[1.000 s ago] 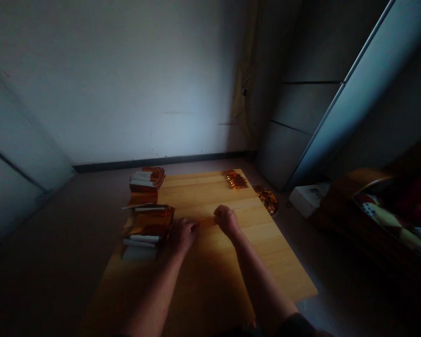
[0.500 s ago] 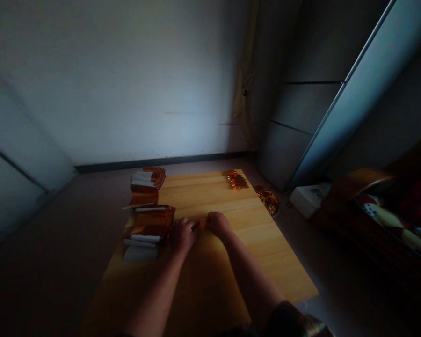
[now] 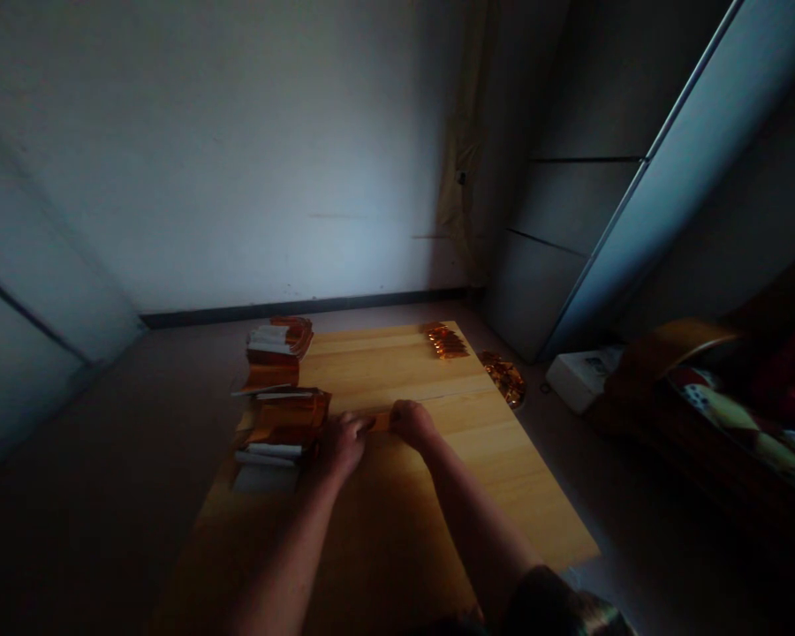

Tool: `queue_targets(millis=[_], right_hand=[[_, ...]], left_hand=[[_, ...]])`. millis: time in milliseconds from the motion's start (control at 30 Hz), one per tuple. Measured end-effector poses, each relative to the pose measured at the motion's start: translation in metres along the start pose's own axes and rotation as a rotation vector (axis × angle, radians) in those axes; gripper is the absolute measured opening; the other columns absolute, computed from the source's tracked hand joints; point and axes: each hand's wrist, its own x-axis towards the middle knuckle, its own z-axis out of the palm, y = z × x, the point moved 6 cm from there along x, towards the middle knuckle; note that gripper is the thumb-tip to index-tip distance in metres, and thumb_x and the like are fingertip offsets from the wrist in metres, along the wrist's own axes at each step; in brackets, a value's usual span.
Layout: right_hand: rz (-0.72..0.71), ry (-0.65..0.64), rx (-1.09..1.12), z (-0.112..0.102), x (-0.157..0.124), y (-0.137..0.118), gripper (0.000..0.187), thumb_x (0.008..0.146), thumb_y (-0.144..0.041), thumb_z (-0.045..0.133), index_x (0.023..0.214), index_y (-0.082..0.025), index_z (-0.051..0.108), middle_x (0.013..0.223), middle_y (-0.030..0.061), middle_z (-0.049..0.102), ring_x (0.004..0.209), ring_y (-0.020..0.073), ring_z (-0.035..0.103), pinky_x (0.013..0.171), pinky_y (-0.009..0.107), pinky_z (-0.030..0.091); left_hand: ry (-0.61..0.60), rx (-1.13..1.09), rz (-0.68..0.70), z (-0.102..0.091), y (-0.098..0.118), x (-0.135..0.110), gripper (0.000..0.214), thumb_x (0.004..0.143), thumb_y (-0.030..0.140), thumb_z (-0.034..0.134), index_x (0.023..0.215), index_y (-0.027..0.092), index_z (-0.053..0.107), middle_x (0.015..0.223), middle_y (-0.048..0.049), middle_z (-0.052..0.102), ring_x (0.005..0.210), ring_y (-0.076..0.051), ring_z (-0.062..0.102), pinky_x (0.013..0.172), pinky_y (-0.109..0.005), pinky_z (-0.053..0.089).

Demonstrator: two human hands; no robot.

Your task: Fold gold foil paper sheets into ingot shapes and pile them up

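A narrow folded strip of orange-gold foil paper lies low over the table between my hands. My left hand pinches its left end, thumb pointing right. At the right end, my right hand is closed on the strip with the fingers curled. Just left of my left hand sit stacks of copper-coloured foil sheets with white paper among and in front of them. Exact finger contact is hard to make out in the dim light.
Another foil and paper stack sits at the wooden table's back left corner. Folded shiny foil pieces are lined up at its back right. Beyond the right edge, a heap of gold foil rests near a white box.
My left hand has shifted slightly left, and more of the foil strip shows between my hands. My right hand has stayed nearly in place.
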Motion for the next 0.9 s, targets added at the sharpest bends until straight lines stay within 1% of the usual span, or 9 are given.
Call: queue_targets(millis=[67, 133, 200, 267, 367, 500, 700, 800, 900], right_hand=[[-0.005, 0.009, 0.008, 0.001, -0.001, 0.001, 0.018, 0.07, -0.013, 0.059, 0.085, -0.02, 0.066, 0.086, 0.0034, 0.069, 0.075, 0.0141, 0.059, 0.061, 0.021, 0.035], [0.009, 0.027, 0.016, 0.001, -0.002, 0.003, 0.026, 0.07, -0.014, 0.059, 0.094, -0.02, 0.065, 0.088, 0.0035, 0.069, 0.076, 0.0146, 0.06, 0.061, 0.021, 0.035], [0.028, 0.037, 0.014, 0.001, -0.002, 0.005, 0.035, 0.07, -0.015, 0.059, 0.105, -0.02, 0.062, 0.092, 0.0044, 0.069, 0.078, 0.0154, 0.061, 0.062, 0.021, 0.036], [0.032, 0.019, -0.004, 0.003, -0.001, 0.005, 0.04, 0.07, -0.017, 0.06, 0.11, -0.021, 0.061, 0.095, 0.005, 0.069, 0.081, 0.0161, 0.061, 0.063, 0.022, 0.037], [0.014, -0.022, -0.059, 0.005, 0.002, 0.003, 0.034, 0.071, -0.02, 0.059, 0.104, -0.022, 0.063, 0.094, 0.0049, 0.069, 0.081, 0.0164, 0.062, 0.063, 0.022, 0.037], [0.0, -0.033, -0.102, 0.006, 0.003, 0.002, 0.027, 0.071, -0.021, 0.058, 0.098, -0.022, 0.065, 0.092, 0.0046, 0.069, 0.08, 0.0162, 0.062, 0.062, 0.022, 0.036], [-0.019, -0.015, -0.073, 0.002, 0.0, 0.0, 0.029, 0.071, -0.019, 0.058, 0.099, -0.022, 0.065, 0.096, 0.0048, 0.069, 0.084, 0.0167, 0.061, 0.065, 0.022, 0.038], [-0.009, -0.013, -0.072, 0.001, -0.003, -0.001, 0.031, 0.072, -0.019, 0.057, 0.101, -0.023, 0.065, 0.096, 0.0042, 0.068, 0.085, 0.0167, 0.061, 0.067, 0.023, 0.038], [-0.041, 0.034, -0.081, 0.001, -0.008, -0.003, 0.033, 0.073, -0.018, 0.057, 0.105, -0.023, 0.063, 0.098, 0.0042, 0.067, 0.086, 0.0162, 0.06, 0.067, 0.022, 0.037]], left_hand=[[0.026, 0.017, 0.025, 0.001, 0.001, -0.001, 0.03, 0.088, 0.027, 0.044, 0.109, 0.031, 0.066, 0.098, -0.004, 0.065, 0.096, -0.018, 0.057, 0.084, -0.029, 0.039], [0.069, 0.027, 0.03, 0.001, 0.003, -0.001, 0.034, 0.088, 0.027, 0.043, 0.117, 0.026, 0.061, 0.104, -0.006, 0.065, 0.1, -0.02, 0.056, 0.088, -0.032, 0.038], [0.106, 0.037, 0.01, 0.001, 0.003, -0.001, 0.039, 0.087, 0.029, 0.045, 0.124, 0.021, 0.055, 0.11, -0.0083, 0.064, 0.103, -0.022, 0.054, 0.091, -0.034, 0.037], [0.118, 0.058, -0.014, 0.002, 0.003, -0.001, 0.041, 0.086, 0.032, 0.048, 0.124, 0.019, 0.054, 0.112, -0.0096, 0.064, 0.104, -0.024, 0.054, 0.091, -0.037, 0.037], [0.097, 0.083, -0.033, 0.004, 0.003, -0.001, 0.037, 0.084, 0.033, 0.05, 0.118, 0.021, 0.059, 0.108, -0.0092, 0.064, 0.104, -0.026, 0.053, 0.089, -0.038, 0.038], [0.086, 0.063, 0.0, 0.002, 0.005, -0.003, 0.033, 0.083, 0.032, 0.051, 0.113, 0.024, 0.061, 0.102, -0.007, 0.064, 0.101, -0.024, 0.053, 0.087, -0.036, 0.038], [0.141, 0.007, 0.048, -0.004, 0.009, -0.005, 0.033, 0.081, 0.025, 0.054, 0.113, 0.022, 0.059, 0.107, -0.0077, 0.065, 0.101, -0.024, 0.054, 0.09, -0.036, 0.037], [0.142, -0.008, 0.043, -0.005, 0.01, -0.006, 0.032, 0.079, 0.021, 0.056, 0.111, 0.022, 0.059, 0.104, -0.0067, 0.066, 0.099, -0.023, 0.055, 0.089, -0.036, 0.037], [0.149, -0.02, 0.045, -0.006, 0.011, -0.006, 0.031, 0.077, 0.018, 0.056, 0.108, 0.022, 0.059, 0.101, -0.0054, 0.067, 0.097, -0.022, 0.056, 0.088, -0.034, 0.038]])
